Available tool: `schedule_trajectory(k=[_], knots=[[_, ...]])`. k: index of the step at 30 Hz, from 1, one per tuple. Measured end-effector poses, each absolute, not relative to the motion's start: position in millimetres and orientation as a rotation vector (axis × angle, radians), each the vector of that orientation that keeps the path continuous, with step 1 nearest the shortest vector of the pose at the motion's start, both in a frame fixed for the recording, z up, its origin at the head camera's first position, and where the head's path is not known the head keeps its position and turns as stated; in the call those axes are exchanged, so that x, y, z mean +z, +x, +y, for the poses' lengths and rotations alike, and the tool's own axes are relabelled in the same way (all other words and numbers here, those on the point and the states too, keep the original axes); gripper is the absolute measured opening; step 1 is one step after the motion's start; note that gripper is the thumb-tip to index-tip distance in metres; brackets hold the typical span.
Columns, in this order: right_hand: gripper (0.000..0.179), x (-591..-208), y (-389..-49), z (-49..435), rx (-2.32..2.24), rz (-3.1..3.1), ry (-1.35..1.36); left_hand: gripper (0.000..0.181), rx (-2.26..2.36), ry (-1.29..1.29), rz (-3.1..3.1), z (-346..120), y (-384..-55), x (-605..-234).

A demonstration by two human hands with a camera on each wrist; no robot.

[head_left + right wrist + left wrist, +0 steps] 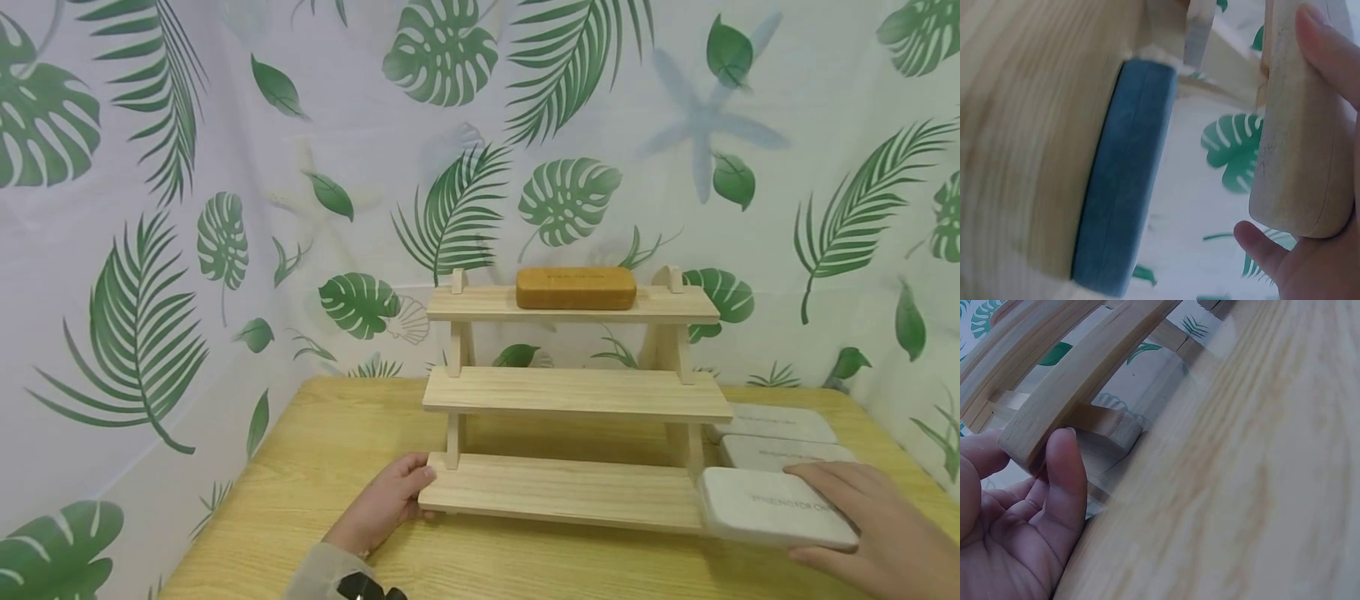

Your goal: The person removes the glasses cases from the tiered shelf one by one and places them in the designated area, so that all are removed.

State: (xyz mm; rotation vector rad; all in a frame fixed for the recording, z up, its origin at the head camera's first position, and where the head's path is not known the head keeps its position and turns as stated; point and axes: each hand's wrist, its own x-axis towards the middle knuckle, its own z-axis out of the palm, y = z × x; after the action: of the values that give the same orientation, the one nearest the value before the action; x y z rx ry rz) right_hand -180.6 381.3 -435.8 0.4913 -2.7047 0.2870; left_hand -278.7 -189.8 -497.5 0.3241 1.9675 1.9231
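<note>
A three-tier wooden display stand stands on the table. My left hand grips the left end of its bottom tier; the left wrist view shows thumb and fingers around that board end. My right hand holds a pale eyeglass case with lettering, raised beside the right end of the bottom tier. An orange-brown eyeglass case lies on the top tier. Two more cases, a nearer one and a farther one, lie on the table behind the held case.
In the right wrist view a case on the wooden table looks blue. A white cloth with green leaf prints hangs around the back and sides. Wooden supports join the tiers.
</note>
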Motion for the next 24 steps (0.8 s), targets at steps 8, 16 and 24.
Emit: schedule_trajectory(k=[8, 16, 24], knots=[[0.094, -463.6, -175.9, 422.4, 0.254, -2.685, 0.438, 0.057, 1.928, 0.325, 1.949, -189.6, -278.5, -497.5], [0.097, -496.6, -174.6, 462.2, 0.179, -2.724, 0.398, 0.056, 1.932, 0.321, 1.951, -189.3, -278.0, -498.7], [0.072, -518.2, -175.1, 477.9, 0.164, -2.673, 0.505, 0.056, 1.937, 0.324, 1.94, -190.4, -277.4, -499.3]])
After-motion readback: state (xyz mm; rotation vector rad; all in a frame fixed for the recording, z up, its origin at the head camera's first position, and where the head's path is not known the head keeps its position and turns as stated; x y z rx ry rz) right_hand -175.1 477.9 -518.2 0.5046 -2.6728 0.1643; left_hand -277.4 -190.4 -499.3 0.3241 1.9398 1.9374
